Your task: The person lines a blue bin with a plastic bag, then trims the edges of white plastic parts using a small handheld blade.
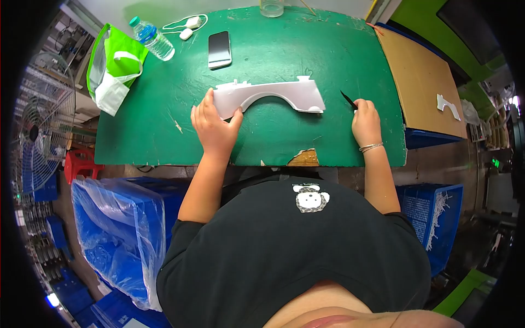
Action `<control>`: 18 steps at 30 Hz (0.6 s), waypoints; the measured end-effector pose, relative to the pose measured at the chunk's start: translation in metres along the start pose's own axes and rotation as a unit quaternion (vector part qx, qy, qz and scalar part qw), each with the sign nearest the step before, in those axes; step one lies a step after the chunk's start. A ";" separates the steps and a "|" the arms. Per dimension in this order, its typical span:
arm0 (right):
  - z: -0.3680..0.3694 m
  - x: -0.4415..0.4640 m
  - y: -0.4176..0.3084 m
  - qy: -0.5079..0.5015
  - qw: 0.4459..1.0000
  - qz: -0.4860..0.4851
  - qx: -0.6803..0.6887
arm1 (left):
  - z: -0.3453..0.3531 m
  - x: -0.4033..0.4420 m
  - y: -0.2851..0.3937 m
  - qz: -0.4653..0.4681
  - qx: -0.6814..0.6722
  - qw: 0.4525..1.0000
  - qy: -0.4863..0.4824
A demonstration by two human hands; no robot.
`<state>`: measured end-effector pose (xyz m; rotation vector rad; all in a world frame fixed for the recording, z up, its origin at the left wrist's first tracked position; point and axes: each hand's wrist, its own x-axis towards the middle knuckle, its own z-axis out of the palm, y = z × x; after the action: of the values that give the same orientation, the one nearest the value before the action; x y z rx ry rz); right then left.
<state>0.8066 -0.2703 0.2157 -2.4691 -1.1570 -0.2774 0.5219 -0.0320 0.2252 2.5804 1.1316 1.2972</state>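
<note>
My left hand (215, 123) grips the left end of a white plastic part (273, 90), shaped like a small car fender with an arched cutout and little tabs on its upper edge. The part lies over the green tabletop (295, 131); whether it rests fully on the surface I cannot tell. Closed around a slim black pointed tool (347, 100), which looks like a knife, my right hand (367, 123) is at the right of the table. The tool's tip points up and left, apart from the white part. Its handle is hidden in my fingers.
Toward the back lie a phone (220, 50), a white charger with cable (192, 23), a water bottle (153, 39) and a glass jar (272, 7). A green bag (121, 52) stands left. Cardboard (421, 71) at right bears a small white piece (448, 107). Blue bins (444, 229) flank me.
</note>
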 end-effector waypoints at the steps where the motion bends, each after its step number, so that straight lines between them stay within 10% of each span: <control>1: -0.001 0.001 0.001 0.017 0.999 -0.008 0.036 | -0.005 -0.002 0.001 -0.001 -0.038 0.999 0.006; 4: -0.007 0.002 -0.006 0.006 0.968 0.029 0.250 | -0.027 -0.003 0.011 -0.015 -0.101 0.995 -0.005; 6: -0.020 0.000 -0.018 -0.151 0.780 0.139 0.591 | -0.040 -0.003 0.017 -0.027 -0.125 0.992 -0.023; 12: -0.022 -0.008 -0.079 -0.206 0.700 0.050 0.682 | -0.072 -0.012 0.009 0.036 -0.153 0.986 -0.056; 13: -0.021 -0.006 -0.080 -0.191 0.674 0.046 0.712 | -0.077 -0.015 0.004 -0.140 -0.449 0.878 -0.089; 14: -0.022 -0.008 -0.084 -0.186 0.657 0.046 0.729 | -0.081 -0.018 0.001 -0.296 -0.687 0.654 -0.110; 18: -0.018 -0.016 -0.092 -0.200 0.663 0.067 0.718 | -0.076 -0.029 0.018 -0.184 -0.784 0.583 -0.105</control>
<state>0.7250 -0.2359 0.2516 -1.0960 -0.7288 0.9414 0.4672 -0.0842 0.2608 0.9657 0.0768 0.9485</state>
